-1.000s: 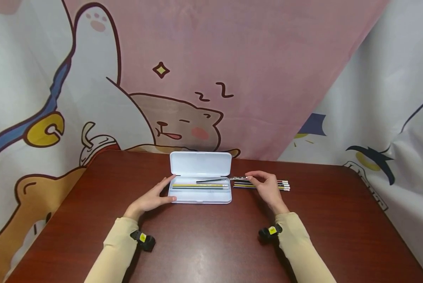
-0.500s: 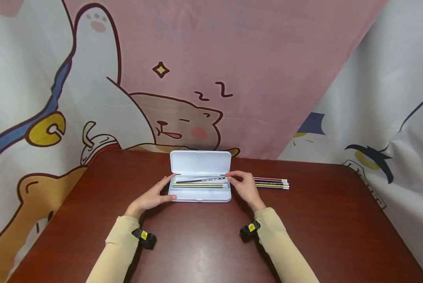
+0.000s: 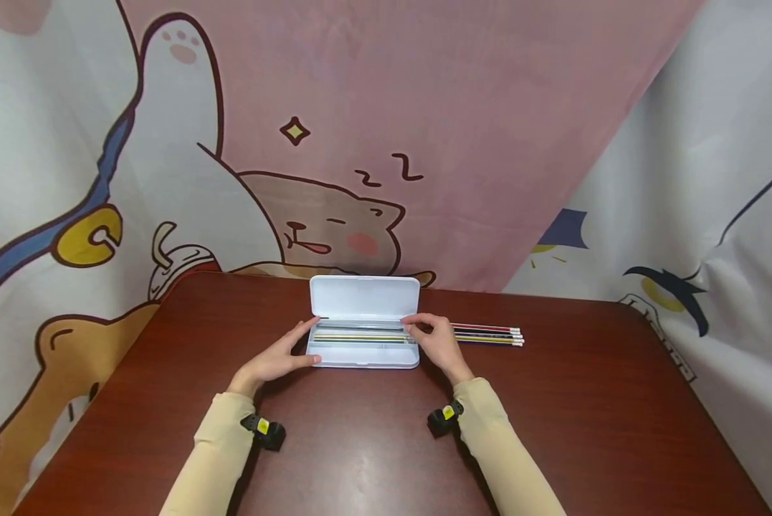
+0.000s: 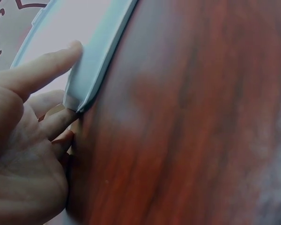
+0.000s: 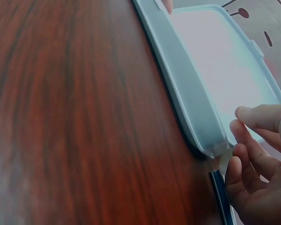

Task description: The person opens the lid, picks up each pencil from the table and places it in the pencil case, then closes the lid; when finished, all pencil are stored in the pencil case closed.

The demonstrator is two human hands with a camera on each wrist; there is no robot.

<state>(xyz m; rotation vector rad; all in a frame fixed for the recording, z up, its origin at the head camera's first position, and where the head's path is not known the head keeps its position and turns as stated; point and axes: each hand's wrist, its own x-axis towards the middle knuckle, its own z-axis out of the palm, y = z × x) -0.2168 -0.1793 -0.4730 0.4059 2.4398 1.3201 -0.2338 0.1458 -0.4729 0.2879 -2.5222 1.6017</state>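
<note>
One white rectangular case (image 3: 353, 356) lies open.
The spread left hand (image 3: 274, 360) seemingly steadies its left end; the right hand (image 3: 439, 345) curls by a slim dark pencil (image 3: 366, 328) inside, its grip unclear.

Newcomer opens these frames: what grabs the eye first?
Probably the big sleeping cartoon animal on the backdrop behind the table. Then the open white pencil case near the table's far edge, left hand and right hand at its ends, and the pencils on the table to its right.

Room over front tabletop (image 3: 360, 423); raised lid (image 3: 364, 297) blocks rear.
</note>
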